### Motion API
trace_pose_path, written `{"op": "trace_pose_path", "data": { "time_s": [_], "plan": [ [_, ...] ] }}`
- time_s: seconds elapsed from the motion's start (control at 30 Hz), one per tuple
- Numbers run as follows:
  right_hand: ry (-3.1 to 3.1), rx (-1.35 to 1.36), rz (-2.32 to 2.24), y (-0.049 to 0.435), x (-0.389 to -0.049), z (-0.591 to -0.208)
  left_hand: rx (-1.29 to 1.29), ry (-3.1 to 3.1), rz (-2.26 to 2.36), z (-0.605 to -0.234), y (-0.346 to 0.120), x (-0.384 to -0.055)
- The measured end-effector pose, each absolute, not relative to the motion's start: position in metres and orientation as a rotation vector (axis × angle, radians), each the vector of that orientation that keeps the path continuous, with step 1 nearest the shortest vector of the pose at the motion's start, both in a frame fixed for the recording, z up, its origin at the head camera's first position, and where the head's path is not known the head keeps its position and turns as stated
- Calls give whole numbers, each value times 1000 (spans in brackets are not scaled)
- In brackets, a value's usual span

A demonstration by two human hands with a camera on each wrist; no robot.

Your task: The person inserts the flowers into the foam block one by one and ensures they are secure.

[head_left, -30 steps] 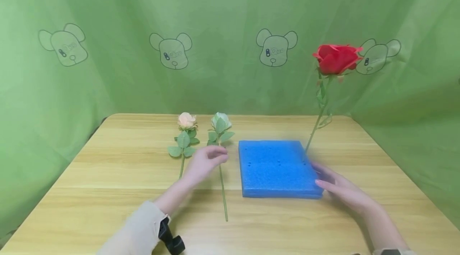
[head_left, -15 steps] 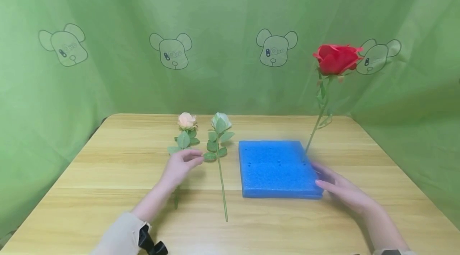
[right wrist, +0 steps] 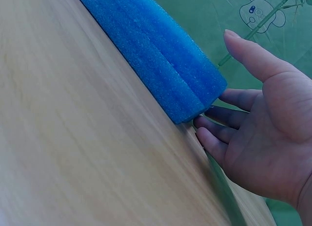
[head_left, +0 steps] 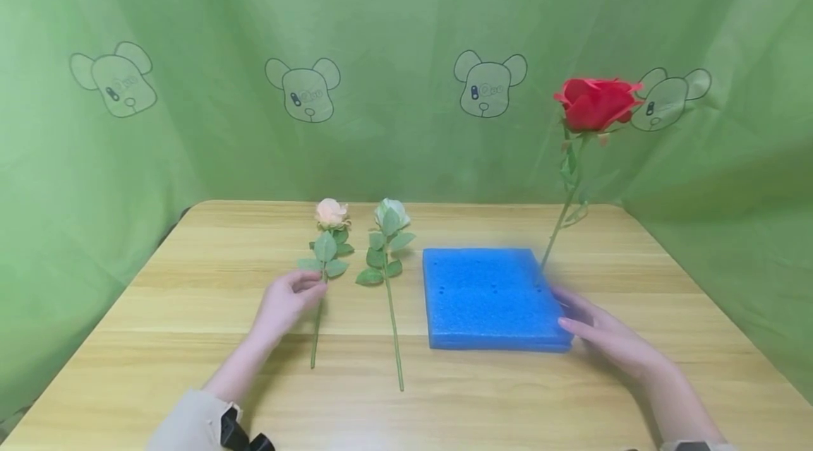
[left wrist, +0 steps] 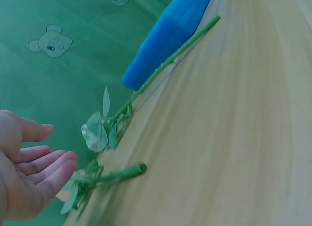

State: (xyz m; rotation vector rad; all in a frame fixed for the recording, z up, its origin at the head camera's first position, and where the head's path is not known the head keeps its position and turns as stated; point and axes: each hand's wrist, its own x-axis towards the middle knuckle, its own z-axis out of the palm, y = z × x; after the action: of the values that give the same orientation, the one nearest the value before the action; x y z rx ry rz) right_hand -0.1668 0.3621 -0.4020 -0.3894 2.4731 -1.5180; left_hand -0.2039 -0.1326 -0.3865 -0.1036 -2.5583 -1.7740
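Observation:
A pale pink rose (head_left: 332,214) lies on the table, stem toward me. My left hand (head_left: 287,301) hovers at its stem just below the leaves; the left wrist view shows loosely bent fingers (left wrist: 51,175) with space between thumb and fingertips. To its right lies a white-green rose (head_left: 392,214). A blue foam block (head_left: 489,310) with small holes in its top sits right of centre. From its right side rises a red rose (head_left: 597,105), leaning slightly right. My right hand (head_left: 610,338) rests its fingertips against the block's right end, thumb raised (right wrist: 253,55).
The wooden table (head_left: 483,401) carries all of these. Behind and on both sides hangs a green curtain (head_left: 394,13) printed with bear heads. A black wrist mount (head_left: 238,433) sits on the left sleeve.
My left hand has moved left, away from the white-green rose and across to the pink rose's stem. The right hand, the foam block and the red rose have stayed put.

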Motion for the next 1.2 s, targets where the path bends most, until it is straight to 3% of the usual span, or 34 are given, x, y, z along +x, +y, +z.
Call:
{"op": "trace_pose_path", "data": {
  "time_s": [0.43, 1.2],
  "plan": [
    [2468, -391, -1518, 363, -166, -400, 43, -2636, -1838, -400, -140, -203],
    [2454, -355, -1527, 360, -164, -399, 84, -2801, -1620, -404, -132, -209]
  ]
}}
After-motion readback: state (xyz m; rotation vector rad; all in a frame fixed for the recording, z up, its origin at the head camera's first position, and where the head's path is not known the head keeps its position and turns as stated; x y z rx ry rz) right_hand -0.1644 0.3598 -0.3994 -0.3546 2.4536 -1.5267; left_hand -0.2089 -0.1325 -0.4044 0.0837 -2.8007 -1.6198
